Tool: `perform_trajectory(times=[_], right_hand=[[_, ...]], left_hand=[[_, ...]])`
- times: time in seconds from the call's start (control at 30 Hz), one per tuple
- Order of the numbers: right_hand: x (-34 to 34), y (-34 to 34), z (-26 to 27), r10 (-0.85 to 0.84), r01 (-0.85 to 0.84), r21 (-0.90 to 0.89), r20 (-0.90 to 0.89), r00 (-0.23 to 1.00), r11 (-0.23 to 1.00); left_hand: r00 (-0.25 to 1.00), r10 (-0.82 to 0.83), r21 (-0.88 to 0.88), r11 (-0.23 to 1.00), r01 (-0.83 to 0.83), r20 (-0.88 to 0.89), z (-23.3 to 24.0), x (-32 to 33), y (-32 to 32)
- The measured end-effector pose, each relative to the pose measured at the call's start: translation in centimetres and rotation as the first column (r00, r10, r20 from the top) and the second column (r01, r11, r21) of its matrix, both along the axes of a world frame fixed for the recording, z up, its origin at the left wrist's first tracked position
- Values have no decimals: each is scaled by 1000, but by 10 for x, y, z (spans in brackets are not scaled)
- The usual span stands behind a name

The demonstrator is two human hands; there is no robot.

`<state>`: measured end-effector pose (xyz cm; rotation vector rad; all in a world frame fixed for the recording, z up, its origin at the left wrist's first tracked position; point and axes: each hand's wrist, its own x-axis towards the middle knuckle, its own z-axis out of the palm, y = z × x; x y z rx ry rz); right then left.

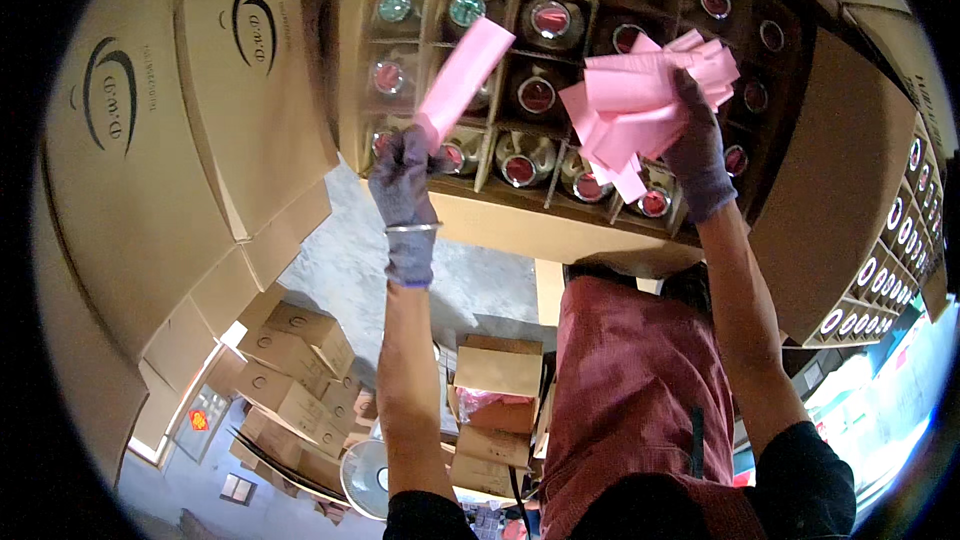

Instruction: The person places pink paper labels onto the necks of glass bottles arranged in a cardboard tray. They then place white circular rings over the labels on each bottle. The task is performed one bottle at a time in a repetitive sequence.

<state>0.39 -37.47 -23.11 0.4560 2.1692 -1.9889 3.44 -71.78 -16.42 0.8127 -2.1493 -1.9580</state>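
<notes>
My left hand (405, 172), in a grey glove with a metal bangle over its wrist, pinches the lower end of a pink paper strip (469, 79). My right hand (699, 142), gloved alike, grips a fanned bunch of pink paper strips (630, 101). Both hands are above an open cardboard box (525, 219) with cardboard dividers. Glass bottles or jars stand in its compartments, one per visible cell. Several at the upper left show green at their round mouths, such as this glass container (468, 7); others show red or pink, like this one (537, 94).
Tall printed cardboard cartons (135, 202) line the left. Another divided box with round-mouthed containers (885, 262) lies at the right. Below are stacked cartons (300, 360), an open carton (499, 367) with pink contents and a fan (367, 476). A red apron (637, 382) covers my front.
</notes>
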Motion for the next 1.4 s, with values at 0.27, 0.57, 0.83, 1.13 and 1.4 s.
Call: perform_trajectory(times=[0.27, 0.57, 0.83, 1.13, 1.4], right_hand=[[8, -31, 44, -148, 436, -653, 448, 882, 619], [12, -24, 40, -152, 474, -614, 501, 852, 631], [13, 31, 39, -242, 396, -556, 332, 912, 731], [63, 82, 55, -130, 395, -384, 558, 819, 834], [77, 57, 50, 265, -259, -58, 132, 955, 964]], left_hand=[[956, -120, -676, 684, 274, 267, -46, -122, -128], [822, -346, -623, 538, 568, 451, -59, -194, -159], [892, -403, -818, 429, 383, 206, -48, -153, 10], [694, -643, -713, 317, 625, 323, -45, -26, 144], [652, -651, -485, 458, 746, 389, -58, -61, 128]])
